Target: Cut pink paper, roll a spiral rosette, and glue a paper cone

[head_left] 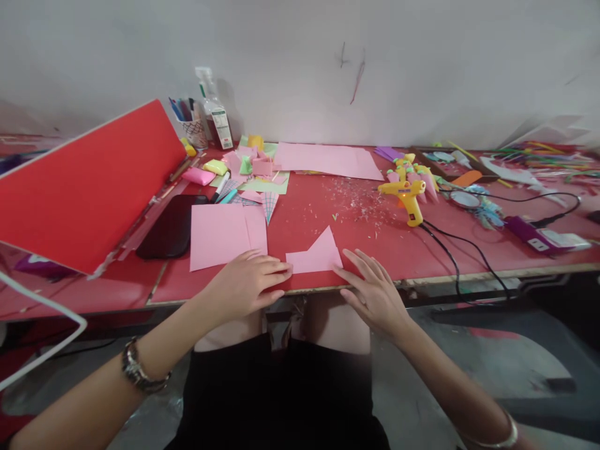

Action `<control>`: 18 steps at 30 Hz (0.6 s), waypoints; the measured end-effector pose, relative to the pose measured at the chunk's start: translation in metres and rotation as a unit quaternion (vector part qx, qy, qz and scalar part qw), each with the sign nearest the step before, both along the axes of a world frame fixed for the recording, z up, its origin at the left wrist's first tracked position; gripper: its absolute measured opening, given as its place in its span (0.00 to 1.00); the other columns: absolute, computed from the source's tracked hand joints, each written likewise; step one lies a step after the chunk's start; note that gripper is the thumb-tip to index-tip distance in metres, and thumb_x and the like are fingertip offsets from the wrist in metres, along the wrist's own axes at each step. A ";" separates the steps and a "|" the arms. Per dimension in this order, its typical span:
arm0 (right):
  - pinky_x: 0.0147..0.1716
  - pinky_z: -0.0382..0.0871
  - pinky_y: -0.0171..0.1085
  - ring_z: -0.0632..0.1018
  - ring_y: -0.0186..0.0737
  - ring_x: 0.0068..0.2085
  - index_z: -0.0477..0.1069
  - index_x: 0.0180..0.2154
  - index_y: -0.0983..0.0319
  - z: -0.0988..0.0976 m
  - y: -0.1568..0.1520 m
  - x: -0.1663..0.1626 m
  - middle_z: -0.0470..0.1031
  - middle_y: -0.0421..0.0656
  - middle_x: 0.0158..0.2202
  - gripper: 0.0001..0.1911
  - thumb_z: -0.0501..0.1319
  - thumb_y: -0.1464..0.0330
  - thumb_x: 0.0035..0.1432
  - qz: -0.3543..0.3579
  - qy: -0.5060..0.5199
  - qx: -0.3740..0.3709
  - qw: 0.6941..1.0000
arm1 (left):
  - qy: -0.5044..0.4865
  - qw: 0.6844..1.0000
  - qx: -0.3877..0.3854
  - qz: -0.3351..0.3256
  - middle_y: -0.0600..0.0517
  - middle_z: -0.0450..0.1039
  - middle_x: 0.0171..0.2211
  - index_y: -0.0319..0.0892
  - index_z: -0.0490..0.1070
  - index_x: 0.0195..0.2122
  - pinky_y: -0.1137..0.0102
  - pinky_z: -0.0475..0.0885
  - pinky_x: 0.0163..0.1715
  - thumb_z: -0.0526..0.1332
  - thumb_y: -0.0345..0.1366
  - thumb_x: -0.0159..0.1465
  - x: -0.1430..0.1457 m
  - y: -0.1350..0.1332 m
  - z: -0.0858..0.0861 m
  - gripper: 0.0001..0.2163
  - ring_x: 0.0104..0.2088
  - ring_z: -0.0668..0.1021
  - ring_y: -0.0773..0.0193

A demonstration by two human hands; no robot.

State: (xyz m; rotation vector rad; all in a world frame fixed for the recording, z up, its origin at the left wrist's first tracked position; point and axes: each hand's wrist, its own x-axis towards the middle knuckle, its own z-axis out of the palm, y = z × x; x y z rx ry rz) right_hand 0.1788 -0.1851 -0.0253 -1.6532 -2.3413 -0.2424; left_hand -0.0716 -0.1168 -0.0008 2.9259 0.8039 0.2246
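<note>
A small folded pink paper piece [315,255] lies on the red table [375,250] near its front edge. My left hand [246,282] rests flat on the table, fingers stretched toward the paper's left edge and touching it. My right hand [372,289] is spread open at the paper's right corner, fingertips at its edge. Neither hand grips anything. A larger pink sheet [227,234] lies just left of the folded piece, above my left hand.
A big red board [89,181] leans at the left, with a black pad [171,228] beside it. A yellow glue gun [407,195] with its black cable [450,250] stands to the right. Paper scraps, a pen cup [192,125], a bottle [216,112] and another pink sheet [328,159] crowd the back.
</note>
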 end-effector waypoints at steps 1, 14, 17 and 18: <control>0.51 0.56 0.48 0.59 0.45 0.56 0.65 0.48 0.56 0.000 -0.001 0.002 0.59 0.45 0.55 0.20 0.44 0.60 0.58 -0.002 0.007 0.000 1.000 | 0.000 1.000 -0.001 0.002 0.51 0.68 0.48 0.43 0.66 0.46 0.62 0.62 0.46 0.52 0.39 0.60 0.000 -0.001 0.000 0.14 0.46 0.70 0.61; 0.50 0.59 0.46 0.65 0.42 0.51 0.57 0.52 0.62 0.021 0.025 -0.003 0.65 0.49 0.50 0.21 0.48 0.68 0.55 0.049 0.179 -0.022 0.982 | -0.005 1.000 0.022 -0.014 0.51 0.71 0.45 0.41 0.68 0.44 0.64 0.64 0.44 0.51 0.33 0.59 0.005 -0.001 0.004 0.13 0.42 0.72 0.62; 0.49 0.58 0.48 0.66 0.43 0.51 0.56 0.53 0.62 0.024 0.047 -0.010 0.64 0.49 0.51 0.24 0.52 0.67 0.52 0.118 0.155 -0.112 0.974 | 0.004 1.000 0.015 -0.004 0.50 0.72 0.44 0.41 0.69 0.43 0.64 0.64 0.43 0.52 0.35 0.59 0.007 -0.001 0.011 0.13 0.41 0.72 0.61; 0.49 0.58 0.49 0.66 0.44 0.51 0.57 0.53 0.63 0.025 0.054 -0.011 0.65 0.50 0.51 0.26 0.54 0.67 0.51 0.126 0.148 -0.131 0.972 | 0.007 1.000 0.014 0.000 0.50 0.72 0.43 0.41 0.69 0.43 0.64 0.64 0.43 0.52 0.36 0.59 0.008 -0.002 0.013 0.13 0.41 0.72 0.60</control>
